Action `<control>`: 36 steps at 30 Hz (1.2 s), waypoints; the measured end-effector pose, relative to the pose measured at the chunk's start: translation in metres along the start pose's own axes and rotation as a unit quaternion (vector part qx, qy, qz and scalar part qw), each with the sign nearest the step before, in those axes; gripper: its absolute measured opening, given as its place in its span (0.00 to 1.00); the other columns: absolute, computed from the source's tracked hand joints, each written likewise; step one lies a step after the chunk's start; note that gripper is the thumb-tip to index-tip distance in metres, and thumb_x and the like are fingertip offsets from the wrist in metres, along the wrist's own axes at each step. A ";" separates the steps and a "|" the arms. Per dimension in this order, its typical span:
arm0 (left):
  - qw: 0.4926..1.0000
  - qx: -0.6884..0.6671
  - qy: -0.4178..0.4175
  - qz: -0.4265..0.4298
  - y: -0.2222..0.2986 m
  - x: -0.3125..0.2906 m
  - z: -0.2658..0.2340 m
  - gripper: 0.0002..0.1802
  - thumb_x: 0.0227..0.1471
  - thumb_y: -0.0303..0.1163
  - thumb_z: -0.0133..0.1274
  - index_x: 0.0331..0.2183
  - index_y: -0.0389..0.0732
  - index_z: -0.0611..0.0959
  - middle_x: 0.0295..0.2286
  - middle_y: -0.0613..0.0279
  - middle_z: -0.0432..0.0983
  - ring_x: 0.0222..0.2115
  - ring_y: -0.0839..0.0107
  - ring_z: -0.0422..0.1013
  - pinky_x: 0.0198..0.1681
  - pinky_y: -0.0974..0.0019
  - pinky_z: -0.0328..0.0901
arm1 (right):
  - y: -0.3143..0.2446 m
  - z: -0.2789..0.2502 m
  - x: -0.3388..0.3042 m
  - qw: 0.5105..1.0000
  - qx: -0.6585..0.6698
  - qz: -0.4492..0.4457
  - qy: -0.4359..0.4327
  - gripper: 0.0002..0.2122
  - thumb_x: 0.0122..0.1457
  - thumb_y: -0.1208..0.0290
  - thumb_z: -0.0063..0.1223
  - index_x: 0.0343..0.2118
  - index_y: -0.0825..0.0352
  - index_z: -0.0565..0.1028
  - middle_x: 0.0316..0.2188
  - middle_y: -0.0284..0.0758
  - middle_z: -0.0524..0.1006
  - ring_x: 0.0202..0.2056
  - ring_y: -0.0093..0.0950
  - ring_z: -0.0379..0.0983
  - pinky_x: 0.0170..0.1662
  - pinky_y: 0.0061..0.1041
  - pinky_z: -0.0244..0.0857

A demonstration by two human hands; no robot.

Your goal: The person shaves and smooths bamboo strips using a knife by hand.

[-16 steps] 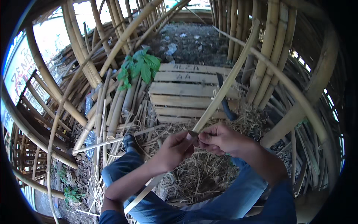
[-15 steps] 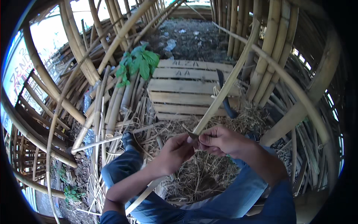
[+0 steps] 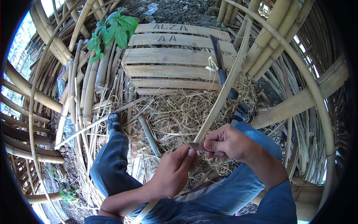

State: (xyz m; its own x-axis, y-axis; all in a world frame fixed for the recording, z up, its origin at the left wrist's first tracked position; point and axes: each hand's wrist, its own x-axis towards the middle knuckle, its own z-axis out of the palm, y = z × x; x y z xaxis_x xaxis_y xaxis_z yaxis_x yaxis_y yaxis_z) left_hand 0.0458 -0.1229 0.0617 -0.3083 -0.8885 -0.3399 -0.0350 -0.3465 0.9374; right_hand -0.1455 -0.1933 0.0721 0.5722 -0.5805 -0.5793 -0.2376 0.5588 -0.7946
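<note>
A long pale bamboo strip (image 3: pixel 223 97) slants from the upper right down to my hands, and its tail comes out below my left forearm. My left hand (image 3: pixel 174 170) is closed around the strip, thumb pressed near the blade. A small knife (image 3: pixel 194 146) is in my right hand (image 3: pixel 228 143), its short dark blade lying across the strip beside my left thumb. My right fingers hide most of its handle. Both hands are close together above my spread knees.
Ahead stands a slatted wooden crate (image 3: pixel 160 56) with a dark-handled machete (image 3: pixel 222 71) on it. Curly shavings (image 3: pixel 186 108) cover the ground, with a short bamboo piece (image 3: pixel 149 134) among them. Bamboo poles (image 3: pixel 91 93) and a leafy plant (image 3: pixel 115 30) are at left; thick bamboo posts (image 3: pixel 276 41) rise at right.
The view has tilted down, showing more of the shavings and my legs. My right hand with the knife has drawn slightly away from my left, baring more blade.
</note>
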 end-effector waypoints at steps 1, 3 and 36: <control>1.000 -0.002 -0.003 -0.002 -0.002 -0.001 0.000 0.16 0.64 0.35 0.36 0.28 0.35 0.71 0.18 0.67 0.62 0.21 0.78 0.56 0.25 0.71 0.57 | 0.002 0.001 0.000 1.000 -0.007 -0.010 0.013 0.08 0.60 0.73 0.51 0.28 0.72 0.78 0.18 0.29 0.73 0.16 0.13 0.59 0.20 0.14 0.53; 1.000 -0.019 -0.005 -0.020 -0.007 -0.002 -0.001 0.17 0.64 0.36 0.36 0.28 0.35 0.71 0.18 0.67 0.62 0.21 0.78 0.56 0.26 0.71 0.57 | 0.003 0.002 -0.001 0.999 -0.012 -0.018 0.028 0.08 0.60 0.74 0.51 0.28 0.73 0.78 0.17 0.29 0.73 0.16 0.13 0.59 0.20 0.14 0.53; 0.997 -0.025 0.068 0.004 -0.017 -0.003 -0.006 0.08 0.62 0.29 0.39 0.37 0.35 0.70 0.19 0.65 0.65 0.19 0.80 0.59 0.23 0.72 0.57 | 0.033 0.036 0.009 0.771 -0.514 -0.322 0.195 0.15 0.64 0.63 0.41 0.25 0.69 0.67 0.11 0.39 0.70 0.11 0.34 0.69 0.12 0.31 0.60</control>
State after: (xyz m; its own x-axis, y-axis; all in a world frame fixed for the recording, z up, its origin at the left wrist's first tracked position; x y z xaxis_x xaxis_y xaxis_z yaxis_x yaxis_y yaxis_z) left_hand 0.0529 -0.1161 0.0460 -0.1757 -0.9232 -0.3419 0.0150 -0.3497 0.9367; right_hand -0.1199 -0.1584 0.0471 0.5988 -0.7879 0.1436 -0.6146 -0.5670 -0.5484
